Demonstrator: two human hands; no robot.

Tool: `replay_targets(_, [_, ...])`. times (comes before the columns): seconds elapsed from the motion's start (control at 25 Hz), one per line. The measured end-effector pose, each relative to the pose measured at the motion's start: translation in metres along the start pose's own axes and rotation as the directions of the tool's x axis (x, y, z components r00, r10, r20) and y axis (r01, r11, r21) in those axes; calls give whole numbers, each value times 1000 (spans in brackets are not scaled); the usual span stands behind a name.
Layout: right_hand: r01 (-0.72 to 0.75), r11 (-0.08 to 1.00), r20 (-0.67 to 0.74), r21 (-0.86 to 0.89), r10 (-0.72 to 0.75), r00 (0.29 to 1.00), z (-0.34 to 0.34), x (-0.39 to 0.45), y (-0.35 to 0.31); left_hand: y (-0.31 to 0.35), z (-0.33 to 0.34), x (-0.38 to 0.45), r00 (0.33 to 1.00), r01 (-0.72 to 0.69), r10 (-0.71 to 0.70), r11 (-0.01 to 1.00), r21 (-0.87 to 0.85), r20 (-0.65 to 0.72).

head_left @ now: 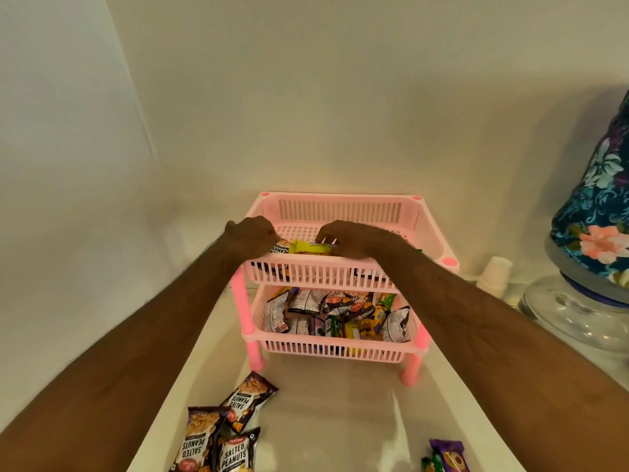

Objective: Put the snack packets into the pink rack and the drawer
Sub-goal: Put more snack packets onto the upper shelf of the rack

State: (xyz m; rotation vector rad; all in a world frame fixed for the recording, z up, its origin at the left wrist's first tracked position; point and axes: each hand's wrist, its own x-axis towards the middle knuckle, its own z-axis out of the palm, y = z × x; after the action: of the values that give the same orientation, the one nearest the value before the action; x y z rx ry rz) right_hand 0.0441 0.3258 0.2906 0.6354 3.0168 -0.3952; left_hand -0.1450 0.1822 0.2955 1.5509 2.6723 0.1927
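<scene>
Pink rack [335, 349] holds packets [337, 315].

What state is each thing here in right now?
Pink rack: upright, two tiers.
Top tier: partly filled.
Bottom tier: full of packets.
Yellow packet: in the top tier, under both hands.
Left hand: on packets.
Right hand: fingers on the yellow packet.
Peanut packets: loose on the counter.
Paper cups: stacked upside down.
</scene>
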Motion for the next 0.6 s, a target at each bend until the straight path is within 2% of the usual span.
replay_targets(0.08, [-10,999,19,30,9,1000,0,3,2,3,2,-2,998,16,-13,999,-43,67])
replay_targets(0.16, [-26,993,20,111,24,1000,1,4,4,3,6,-4,993,22,-21,1000,-6,114])
replay_targets(0.24, [-21,987,-25,158,25,999,3,2,5,6,12,-8,994,27,-30,999,32,105])
replay_targets(0.4, [19,975,-174,221,21,984,6,-19,6,16,16,-18,994,-34,39,998,50,-103])
replay_targets(0.48, [45,985,-287,168,5,958,9,-36,8,23,24,-29,956,-115,109,993,-7,-271])
replay_targets(0.6, [89,994,-538,59,-43,842,19,-71,13,41,42,-57,863,-247,188,967,-67,-469])
